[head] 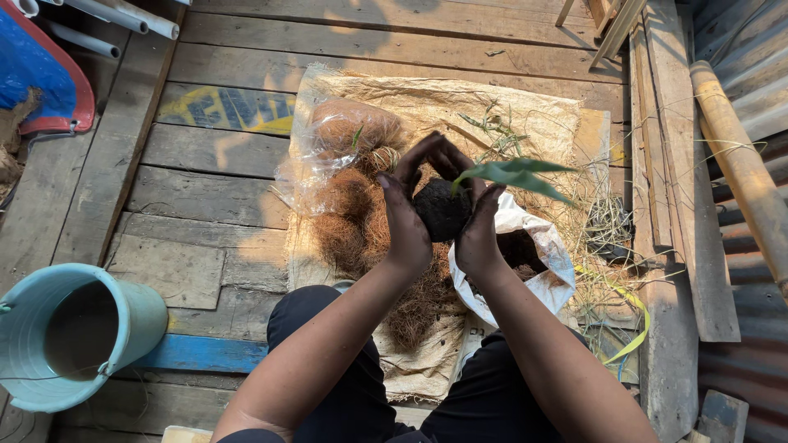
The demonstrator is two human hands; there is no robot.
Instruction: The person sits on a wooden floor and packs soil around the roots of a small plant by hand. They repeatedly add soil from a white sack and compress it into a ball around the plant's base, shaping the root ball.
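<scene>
Both hands, the left hand and right hand, are cupping closed around a dark round soil ball carrying a green leafy seedling (shaping looks under way), and wrapping it in the brown coconut fibre would call for one hand freed.

The floor is made of worn grey wooden planks, with gaps between them and patches of faded yellow and blue paint. Strong sunlight falls across it, throwing hard shadows. At the near left stands a pale blue bucket. At the far left lie white pipes beside a blue and red sheet. Along the right edge run loose boards, a thick bamboo pole and a wall of corrugated metal.
</scene>
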